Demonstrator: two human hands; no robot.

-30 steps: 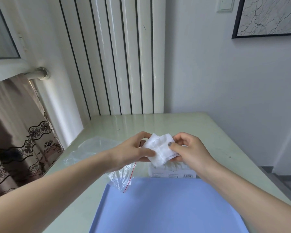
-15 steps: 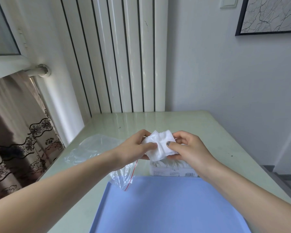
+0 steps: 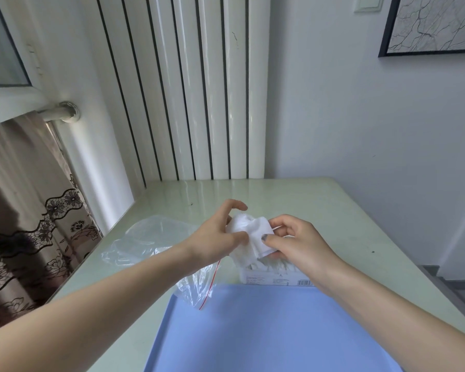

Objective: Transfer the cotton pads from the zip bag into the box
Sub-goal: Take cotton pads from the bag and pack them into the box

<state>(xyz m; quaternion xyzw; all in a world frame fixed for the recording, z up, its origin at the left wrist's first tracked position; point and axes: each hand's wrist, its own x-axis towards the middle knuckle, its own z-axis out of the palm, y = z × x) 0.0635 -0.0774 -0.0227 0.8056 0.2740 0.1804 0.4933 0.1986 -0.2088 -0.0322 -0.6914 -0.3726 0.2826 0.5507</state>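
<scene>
A stack of white cotton pads (image 3: 250, 237) hangs in the air between both hands, above the table. My right hand (image 3: 293, 244) pinches the stack with thumb and fingers. My left hand (image 3: 218, 237) holds the left side of the pads with its thumb, its forefinger lifted off. A clear zip bag with a red seal line (image 3: 199, 285) dangles below my left hand. Under my right hand stands the clear box (image 3: 274, 275) with white pads inside and a label on its front.
A blue tray (image 3: 266, 331) lies on the pale green table (image 3: 320, 210) in front of the box. Another crumpled clear plastic bag (image 3: 145, 240) lies at the left. A radiator and a wall stand behind the table; a curtain hangs at the left.
The pads have stayed above the box between both hands. My left forefinger has lifted away from the stack, and the stack has tilted slightly down toward the box.
</scene>
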